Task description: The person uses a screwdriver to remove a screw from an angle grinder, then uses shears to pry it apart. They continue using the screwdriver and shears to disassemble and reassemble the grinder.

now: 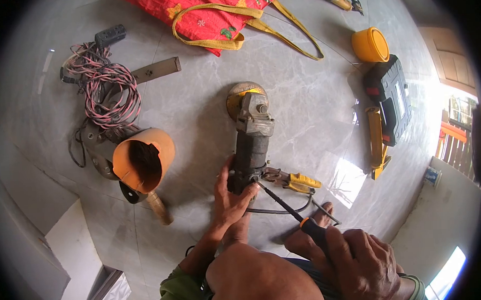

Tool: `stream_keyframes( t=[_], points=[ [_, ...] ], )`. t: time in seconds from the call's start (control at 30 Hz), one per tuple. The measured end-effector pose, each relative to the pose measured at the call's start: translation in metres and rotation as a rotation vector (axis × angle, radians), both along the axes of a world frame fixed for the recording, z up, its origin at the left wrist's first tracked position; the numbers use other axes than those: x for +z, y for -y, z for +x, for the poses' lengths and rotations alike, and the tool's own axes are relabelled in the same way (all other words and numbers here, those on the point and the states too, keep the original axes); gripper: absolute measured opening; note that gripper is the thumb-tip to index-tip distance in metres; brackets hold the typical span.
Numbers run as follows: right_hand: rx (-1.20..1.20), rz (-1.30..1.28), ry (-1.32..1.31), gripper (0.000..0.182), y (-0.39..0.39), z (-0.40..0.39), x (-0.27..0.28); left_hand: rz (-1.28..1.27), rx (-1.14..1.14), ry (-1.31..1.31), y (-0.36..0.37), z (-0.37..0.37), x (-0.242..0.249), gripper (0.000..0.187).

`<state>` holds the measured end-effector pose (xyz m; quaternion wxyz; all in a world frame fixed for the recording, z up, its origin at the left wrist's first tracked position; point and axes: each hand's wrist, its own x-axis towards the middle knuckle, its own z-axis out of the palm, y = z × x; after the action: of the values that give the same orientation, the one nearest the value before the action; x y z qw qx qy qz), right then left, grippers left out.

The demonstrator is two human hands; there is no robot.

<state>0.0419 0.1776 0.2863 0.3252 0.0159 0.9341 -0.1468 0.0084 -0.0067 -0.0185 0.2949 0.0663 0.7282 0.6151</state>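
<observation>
Angle grinder [252,149], one, dark and worn: mid-floor, in front of the person's knee, disc [248,88] end pointing away; whether it bears on the floor [190,104] or is lifted cannot be told.

Left hand [232,204], one: clamped on the grinder's rear housing, thumb beside the screwdriver tip.

Screwdriver [315,231], one, black and orange handle, long dark shaft: slanting from the grinder's rear end, tip against the housing.

Right hand [363,260], one: closed on the screwdriver handle, right of and nearer than the grinder.

Pliers [302,181], yellow grips: just right of the grinder's rear.

Cord [275,211], dark: looped on the grinder's near right side.

Left of the grinder: orange container [167,149], open mouth, dark inside; wooden handle [159,209] near it; farther off, coiled pink-and-black cable [106,97], black socket block [111,35].

Beyond the grinder: red bag [213,22], yellow straps.

Well right of the grinder: yellow tub [366,45], black case [396,100], yellow tool [376,138].
</observation>
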Motion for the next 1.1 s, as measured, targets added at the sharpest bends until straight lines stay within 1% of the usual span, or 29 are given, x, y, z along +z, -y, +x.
stream_keyframes(
  t=[0.03,0.1,0.13,0.2,0.33,0.4,0.63,0.7,0.83,0.9,0.93,1.0,1.03,1.1],
  points=[
    [0.000,-0.001,0.000,0.040,-0.001,-0.003,0.001,-0.001,0.000,0.000,0.000,0.000,0.001,0.075],
    [0.083,-0.047,-0.157,0.036,-0.001,-0.006,0.002,0.000,0.010,0.033,0.000,0.000,0.002,0.075],
    [0.083,-0.046,-0.157,0.036,-0.002,-0.006,0.001,0.000,0.010,0.033,0.000,0.000,0.001,0.075],
    [0.096,-0.097,-0.211,0.033,-0.002,-0.006,-0.002,0.014,0.020,0.106,0.001,0.001,0.000,0.083],
    [0.152,-0.023,-0.222,0.033,-0.002,-0.010,0.002,0.033,0.023,0.083,0.000,0.001,-0.001,0.080],
    [0.018,-0.116,-0.162,0.034,-0.001,-0.006,0.000,0.036,0.029,0.069,-0.001,0.000,-0.001,0.077],
    [0.031,-0.089,-0.175,0.034,-0.002,-0.005,-0.001,0.035,0.043,0.155,0.001,-0.001,0.002,0.071],
    [0.016,-0.159,-0.304,0.034,-0.004,-0.002,-0.002,0.022,0.043,0.025,-0.001,-0.001,0.002,0.069],
    [-0.025,-0.237,-0.284,0.036,-0.008,-0.001,-0.004,0.047,0.082,-0.041,-0.002,0.001,0.002,0.068],
    [-0.008,-0.209,-0.303,0.038,-0.012,-0.004,-0.002,-0.033,0.035,-0.089,0.002,0.003,-0.002,0.065],
    [-0.009,-0.210,-0.303,0.038,-0.013,-0.006,-0.001,-0.034,0.035,-0.089,0.003,0.003,-0.005,0.065],
    [0.022,-0.231,-0.317,0.037,-0.014,-0.011,-0.002,-0.043,0.029,-0.250,0.003,0.004,-0.010,0.064],
    [0.020,-0.232,-0.317,0.037,-0.013,-0.011,-0.002,-0.044,0.027,-0.250,0.003,0.004,-0.013,0.064],
    [0.027,-0.222,-0.339,0.033,-0.013,-0.012,-0.004,0.037,0.069,-0.221,0.001,0.003,-0.017,0.065]
  ],
)
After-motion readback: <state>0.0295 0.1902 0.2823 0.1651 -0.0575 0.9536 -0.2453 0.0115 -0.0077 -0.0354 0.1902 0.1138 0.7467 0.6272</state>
